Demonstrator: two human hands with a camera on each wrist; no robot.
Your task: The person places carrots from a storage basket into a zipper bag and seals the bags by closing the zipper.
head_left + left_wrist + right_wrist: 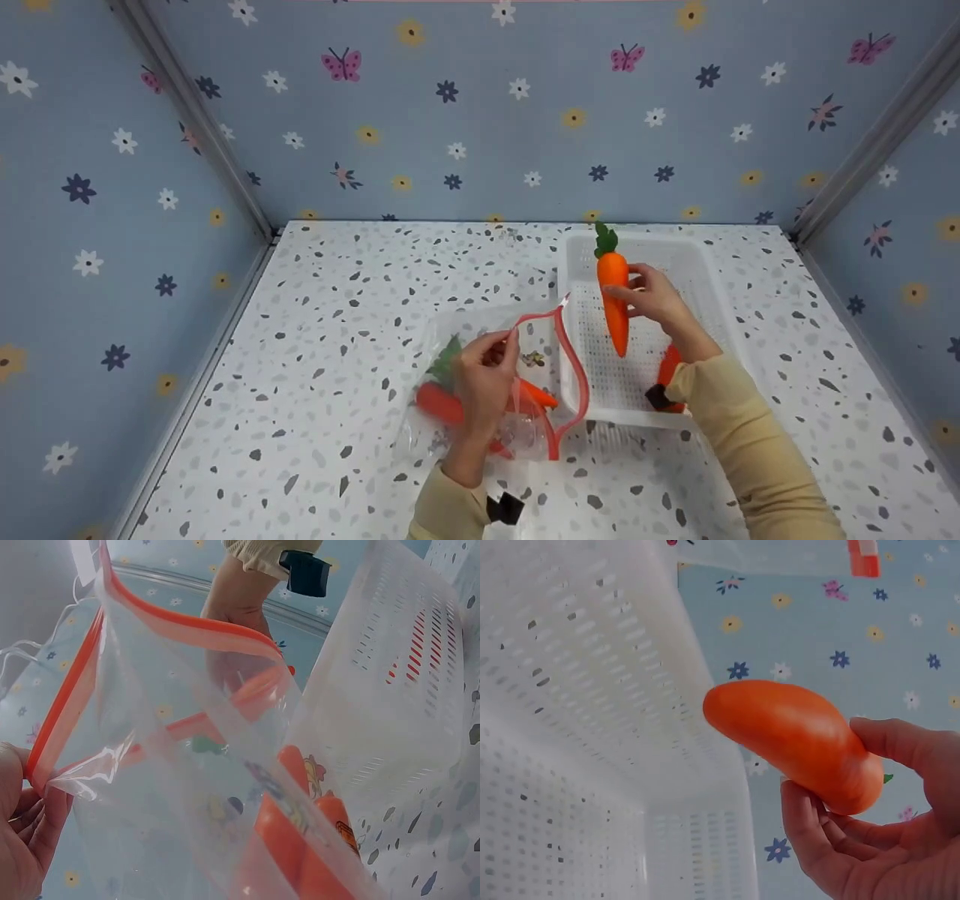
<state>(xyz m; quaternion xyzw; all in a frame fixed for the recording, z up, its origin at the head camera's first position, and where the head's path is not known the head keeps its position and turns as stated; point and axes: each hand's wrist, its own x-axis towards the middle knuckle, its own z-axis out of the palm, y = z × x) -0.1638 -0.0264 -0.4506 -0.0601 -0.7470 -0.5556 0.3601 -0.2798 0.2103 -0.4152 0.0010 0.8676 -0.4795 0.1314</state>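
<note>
Hands (484, 379) (654, 298) hold carrot (613, 271), bag (575, 367); contents (437, 403) unclear.

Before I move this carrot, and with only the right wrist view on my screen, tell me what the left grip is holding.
Observer: The left grip holds a clear bag by its red edge.
Operator: Tell me what shows inside it.
Observer: Through the plastic, red and orange pieces and a green leafy part show in the head view.
Operator: Now tell me what lies in the basket.
Observer: A red object lies at the near end of the basket in the head view, partly hidden by the right sleeve.
</note>
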